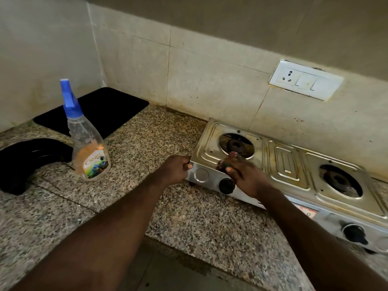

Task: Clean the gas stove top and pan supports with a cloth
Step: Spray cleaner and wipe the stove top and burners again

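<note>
The gas stove point(283, 164) sits on the speckled table point(147, 148) against the back wall, its two burner wells bare; no pan supports show on it. The left hand point(175, 169) curls its fingers around the stove's left corner, most likely to brace it so it does not slide. The right hand point(245, 175) rests on the front rim of the top, just above the left knob point(226, 185), with its fingers closed on something small and dark; whether that is a bunched cloth I cannot tell. Rust-coloured stains mark the steel between the burners.

A spray bottle point(88, 148) of cleaner stands upright toward the table's left edge, well apart from the stove and within reach. A black mat point(98, 110) lies in the back left corner, and a curved black object point(25, 162) rests at the left edge. A wall socket point(305, 79) hangs above the stove. Nothing blocks the stove top itself.
</note>
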